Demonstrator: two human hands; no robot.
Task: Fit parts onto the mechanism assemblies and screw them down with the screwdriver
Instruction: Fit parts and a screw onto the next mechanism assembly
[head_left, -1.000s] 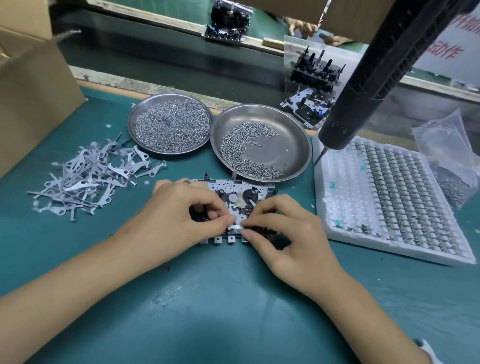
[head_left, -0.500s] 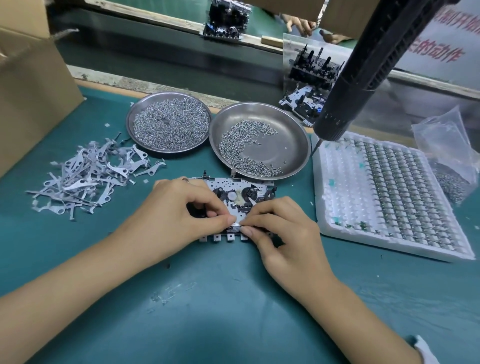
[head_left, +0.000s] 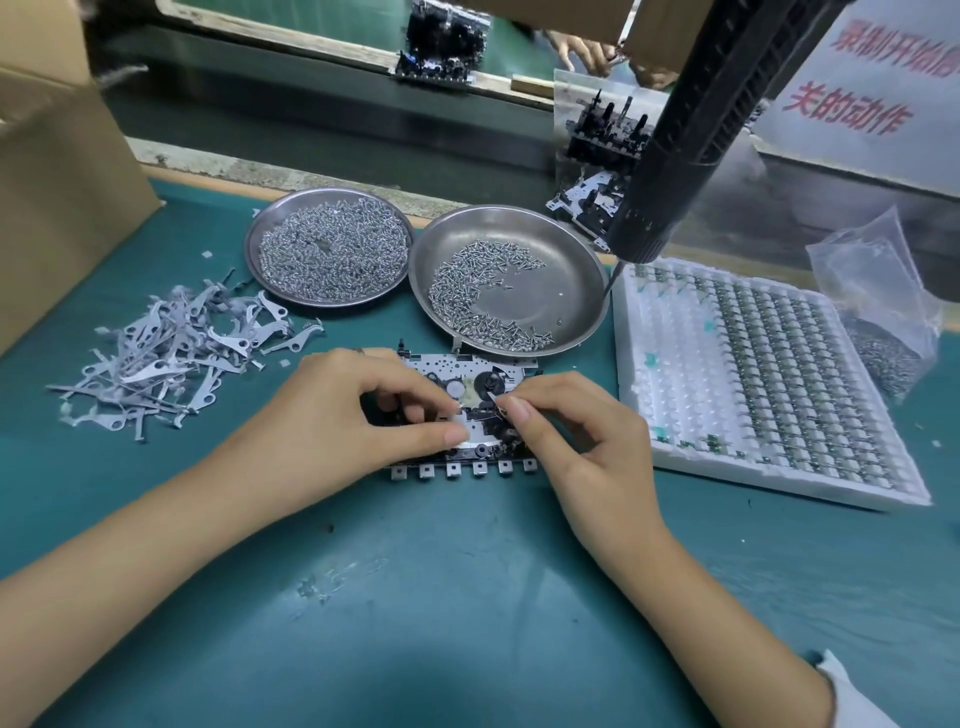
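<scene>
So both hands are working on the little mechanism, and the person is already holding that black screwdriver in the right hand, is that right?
Not quite. In the head view the black screwdriver hangs untouched above the white tray. The right hand pinches a small part against the mechanism, which the left hand steadies.

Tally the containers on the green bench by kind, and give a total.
Round metal dishes of screws: 2 (left dish, right dish)
White foam tray: 1
Clear plastic bag: 1
Cardboard box: 1
Total: 5
</scene>
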